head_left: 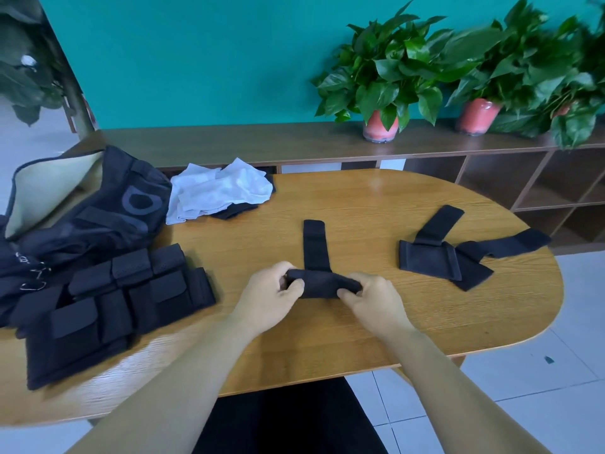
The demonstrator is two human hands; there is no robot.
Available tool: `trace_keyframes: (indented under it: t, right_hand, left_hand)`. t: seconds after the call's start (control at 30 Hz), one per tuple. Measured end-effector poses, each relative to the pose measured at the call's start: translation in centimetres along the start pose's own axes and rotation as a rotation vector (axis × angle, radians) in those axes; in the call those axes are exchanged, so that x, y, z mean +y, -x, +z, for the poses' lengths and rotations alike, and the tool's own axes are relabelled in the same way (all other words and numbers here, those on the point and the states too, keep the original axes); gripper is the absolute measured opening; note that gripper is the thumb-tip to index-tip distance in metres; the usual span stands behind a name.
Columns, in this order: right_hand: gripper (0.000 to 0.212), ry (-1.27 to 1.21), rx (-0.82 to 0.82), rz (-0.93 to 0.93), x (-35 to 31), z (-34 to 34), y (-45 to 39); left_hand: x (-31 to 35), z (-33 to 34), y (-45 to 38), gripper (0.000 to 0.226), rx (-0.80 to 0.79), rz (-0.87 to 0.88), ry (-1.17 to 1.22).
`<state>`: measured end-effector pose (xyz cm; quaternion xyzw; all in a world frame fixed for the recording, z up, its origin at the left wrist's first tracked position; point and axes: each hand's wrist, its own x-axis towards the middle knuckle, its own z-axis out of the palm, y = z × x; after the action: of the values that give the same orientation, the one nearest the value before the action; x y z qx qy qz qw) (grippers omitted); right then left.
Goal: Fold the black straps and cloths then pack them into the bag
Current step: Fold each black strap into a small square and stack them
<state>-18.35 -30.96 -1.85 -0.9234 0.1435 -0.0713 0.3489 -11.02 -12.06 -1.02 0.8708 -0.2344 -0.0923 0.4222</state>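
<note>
A black strap [316, 244] lies on the wooden table [376, 322], its near end rolled into a thick fold. My left hand [273, 291] pinches the left end of that fold and my right hand [373, 298] pinches the right end. Two more black straps [442, 257] lie unfolded and overlapping to the right. A stack of folded black straps [124, 296] sits at the left. Behind it lies the open black bag [98, 208] with a pale lining. White cloths [219, 188] rest on a dark cloth [234, 211] at the table's far side.
A low wooden shelf unit [491, 178] runs behind the table, with potted plants [381, 126] in pink pots on top against a teal wall. The table's rounded right edge [556, 290] drops to white floor tiles.
</note>
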Motion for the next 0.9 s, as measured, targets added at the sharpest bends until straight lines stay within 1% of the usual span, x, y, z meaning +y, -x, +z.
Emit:
trace_keyframes:
  t: [0.03, 0.1, 0.17, 0.2, 0.3, 0.43, 0.6, 0.67, 0.77, 0.83, 0.9]
  right_hand:
    - [0.008, -0.029, 0.011, 0.037, -0.1, 0.2, -0.3]
    - [0.011, -0.08, 0.037, 0.094, -0.3, 0.6, -0.8]
    - [0.013, -0.106, 0.052, 0.126, -0.6, 0.9, -1.3]
    - [0.011, -0.112, 0.057, 0.133, -0.8, 1.0, -1.4]
    - [0.007, -0.134, 0.067, 0.146, -1.2, 1.2, -1.8]
    - [0.013, -0.144, 0.044, 0.186, -1.7, 1.2, -2.4]
    - [0.013, -0.088, 0.032, 0.218, -2.1, 1.1, -2.8]
    - [0.016, -0.08, 0.032, 0.233, -2.1, 1.1, -2.9]
    - [0.023, 0.01, 0.044, 0.257, -2.0, 1.1, -2.9]
    - [0.034, 0.176, 0.074, 0.241, -2.2, 1.1, -2.8]
    - [0.044, 0.336, 0.139, 0.159, -2.3, 1.2, -2.7]
  left_hand:
    - [-0.3, 0.1, -0.2, 0.005, 0.002, -0.018, 0.028]
    - [-0.8, 0.5, -0.5, 0.018, 0.006, -0.063, 0.003]
    - [-1.2, 1.0, -0.8, 0.026, 0.052, -0.097, -0.066]
    - [-1.1, 1.2, -1.0, 0.026, 0.082, -0.112, -0.086]
    - [-0.7, 1.6, -1.3, 0.017, 0.131, -0.124, -0.084]
    - [-0.4, 1.4, -1.7, 0.033, 0.127, -0.131, -0.077]
    - [-0.5, 1.1, -2.3, 0.066, 0.109, -0.164, -0.088]
    - [-0.8, 1.1, -2.6, 0.071, 0.088, -0.168, -0.103]
    - [-1.0, 1.1, -2.6, 0.068, 0.067, -0.142, -0.251]
    - [-1.0, 1.0, -2.5, 0.064, 0.085, -0.121, -0.354]
    - [-1.3, 0.9, -2.2, 0.055, 0.144, -0.063, -0.432]
